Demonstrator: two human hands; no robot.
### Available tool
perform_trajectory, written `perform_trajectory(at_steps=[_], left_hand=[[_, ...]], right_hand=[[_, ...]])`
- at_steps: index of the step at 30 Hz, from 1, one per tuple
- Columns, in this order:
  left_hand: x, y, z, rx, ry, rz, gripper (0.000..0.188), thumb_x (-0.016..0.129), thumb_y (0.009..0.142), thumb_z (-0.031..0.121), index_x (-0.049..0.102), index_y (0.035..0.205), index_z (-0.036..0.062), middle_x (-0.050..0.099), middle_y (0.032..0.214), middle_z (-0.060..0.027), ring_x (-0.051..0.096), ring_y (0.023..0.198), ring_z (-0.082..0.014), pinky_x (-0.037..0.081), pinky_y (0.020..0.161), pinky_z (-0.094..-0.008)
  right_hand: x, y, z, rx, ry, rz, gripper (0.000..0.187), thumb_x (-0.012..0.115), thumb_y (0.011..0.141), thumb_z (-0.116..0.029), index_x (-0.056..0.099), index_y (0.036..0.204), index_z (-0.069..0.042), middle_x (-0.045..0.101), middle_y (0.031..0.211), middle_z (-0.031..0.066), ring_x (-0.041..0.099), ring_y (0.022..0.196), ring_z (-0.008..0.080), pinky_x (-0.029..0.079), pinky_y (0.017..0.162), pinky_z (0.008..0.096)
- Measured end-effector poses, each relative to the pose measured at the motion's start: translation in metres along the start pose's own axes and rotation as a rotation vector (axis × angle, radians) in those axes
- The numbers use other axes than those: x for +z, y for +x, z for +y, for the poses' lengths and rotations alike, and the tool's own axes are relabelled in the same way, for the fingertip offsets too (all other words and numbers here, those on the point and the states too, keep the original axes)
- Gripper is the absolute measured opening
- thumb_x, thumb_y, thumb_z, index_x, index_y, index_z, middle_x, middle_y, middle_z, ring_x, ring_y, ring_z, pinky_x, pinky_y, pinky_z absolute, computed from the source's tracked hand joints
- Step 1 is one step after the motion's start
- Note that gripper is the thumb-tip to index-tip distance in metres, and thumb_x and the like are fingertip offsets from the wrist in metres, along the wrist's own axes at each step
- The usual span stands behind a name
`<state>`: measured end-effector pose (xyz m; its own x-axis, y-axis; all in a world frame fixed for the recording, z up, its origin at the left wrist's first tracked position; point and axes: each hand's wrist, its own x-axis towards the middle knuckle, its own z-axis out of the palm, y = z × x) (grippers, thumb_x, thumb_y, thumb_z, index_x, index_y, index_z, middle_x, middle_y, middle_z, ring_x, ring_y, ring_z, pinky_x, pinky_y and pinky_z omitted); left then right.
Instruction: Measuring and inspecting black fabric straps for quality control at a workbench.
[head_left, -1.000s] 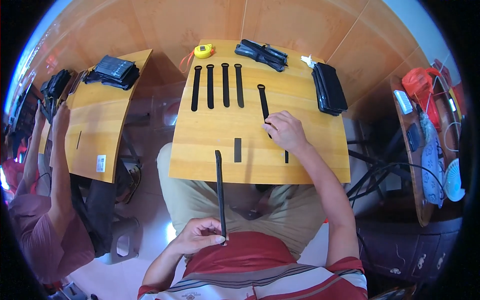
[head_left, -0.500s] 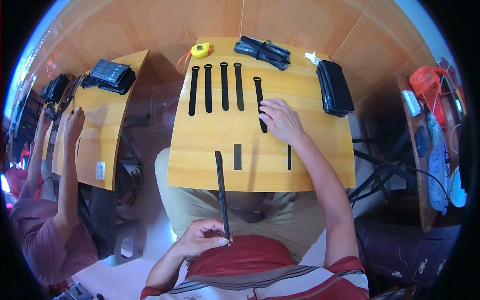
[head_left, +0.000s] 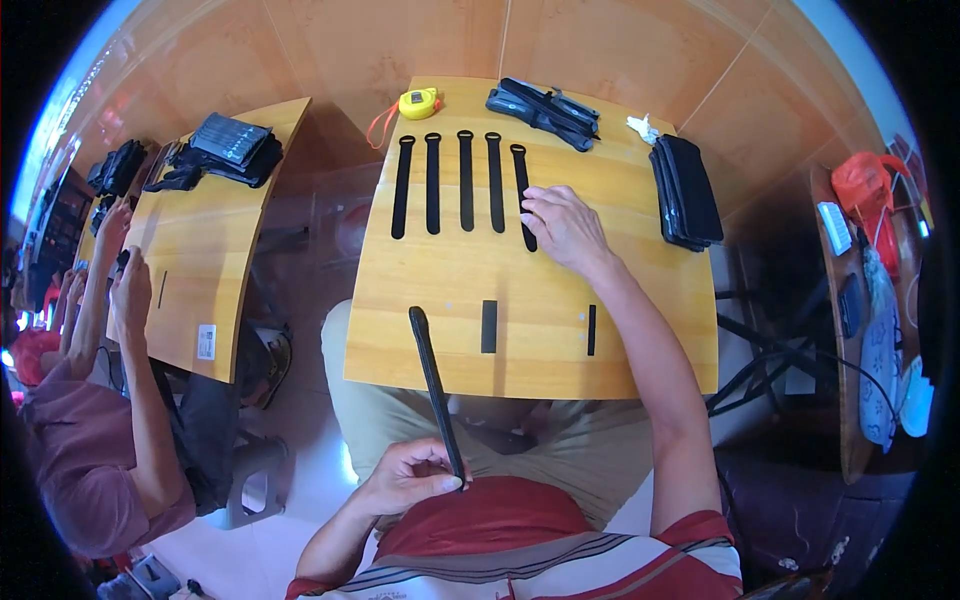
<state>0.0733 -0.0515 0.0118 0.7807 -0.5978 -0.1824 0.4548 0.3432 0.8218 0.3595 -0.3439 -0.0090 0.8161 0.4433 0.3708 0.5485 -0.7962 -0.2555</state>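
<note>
My left hand (head_left: 415, 478) is closed round the lower end of a narrow stack of black straps (head_left: 434, 375), held upright in front of my belly. Its upper end leans over the table's near edge. With bent fingers my right hand (head_left: 565, 228) pinches a black strap with a ring end (head_left: 521, 172), which lies slightly tilted on the table. To its left, several matching black straps (head_left: 466, 185) lie side by side in a row, ring ends pointing away from me. Between my hands, a short dark strip (head_left: 489, 327) and a thinner black strip (head_left: 591, 330) sit on the tabletop.
Along the far edge of the wooden table (head_left: 420, 270) are a yellow tape measure (head_left: 419, 103), a dark bundle (head_left: 545, 115) and a white crumpled piece (head_left: 643, 127). Folded black stacks (head_left: 685, 190) lie at right. A co-worker (head_left: 100, 450) sits at the left table (head_left: 205, 270).
My right hand has brought the strap left and slightly away from me, closer to the row. The stack in my left hand tilts more to the left. The view has shifted a little.
</note>
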Motion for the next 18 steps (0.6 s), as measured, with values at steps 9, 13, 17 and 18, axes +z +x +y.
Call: perform_trajectory(at_steps=[9, 13, 17, 18], left_hand=[[-0.003, 0.007, 0.007, 0.042, 0.040, 0.043, 0.016, 0.066, 0.092, 0.007, 0.063, 0.107, -0.0005, 0.067, 0.097, -0.0063, 0.063, 0.088, -0.0114, 0.051, 0.079, -0.0261], [-0.002, 0.012, 0.011, 0.123, 0.085, 0.112, 0.014, 0.065, 0.093, 0.009, 0.062, 0.104, -0.0002, 0.067, 0.095, -0.0063, 0.063, 0.087, -0.0112, 0.051, 0.079, -0.0260], [0.001, 0.025, 0.014, 0.099, -0.010, 0.268, 0.015, 0.065, 0.093, 0.009, 0.062, 0.104, -0.0005, 0.067, 0.098, -0.0085, 0.065, 0.086, -0.0130, 0.054, 0.078, -0.0275], [0.002, 0.029, 0.018, 0.106, 0.032, 0.287, 0.016, 0.065, 0.093, 0.009, 0.062, 0.105, -0.0012, 0.067, 0.099, -0.0089, 0.065, 0.086, -0.0140, 0.055, 0.079, -0.0284]], right_hand=[[-0.004, 0.004, -0.009, 0.046, 0.042, 0.059, 0.026, 0.060, 0.091, -0.023, 0.070, 0.103, -0.002, 0.066, 0.120, 0.0095, 0.060, 0.106, 0.0306, 0.049, 0.092, 0.0399], [-0.027, -0.021, -0.048, 0.059, 0.213, 0.143, 0.024, 0.065, 0.089, -0.017, 0.067, 0.106, -0.001, 0.067, 0.116, 0.0117, 0.064, 0.103, 0.0288, 0.051, 0.090, 0.0363], [-0.057, -0.073, -0.116, -0.053, 0.646, -0.017, 0.026, 0.075, 0.082, -0.011, 0.067, 0.103, 0.001, 0.068, 0.107, 0.0121, 0.067, 0.096, 0.0240, 0.053, 0.085, 0.0337], [-0.064, -0.086, -0.133, -0.107, 0.741, -0.085, 0.028, 0.078, 0.080, -0.011, 0.067, 0.102, 0.001, 0.068, 0.105, 0.0122, 0.067, 0.094, 0.0235, 0.053, 0.084, 0.0333]])
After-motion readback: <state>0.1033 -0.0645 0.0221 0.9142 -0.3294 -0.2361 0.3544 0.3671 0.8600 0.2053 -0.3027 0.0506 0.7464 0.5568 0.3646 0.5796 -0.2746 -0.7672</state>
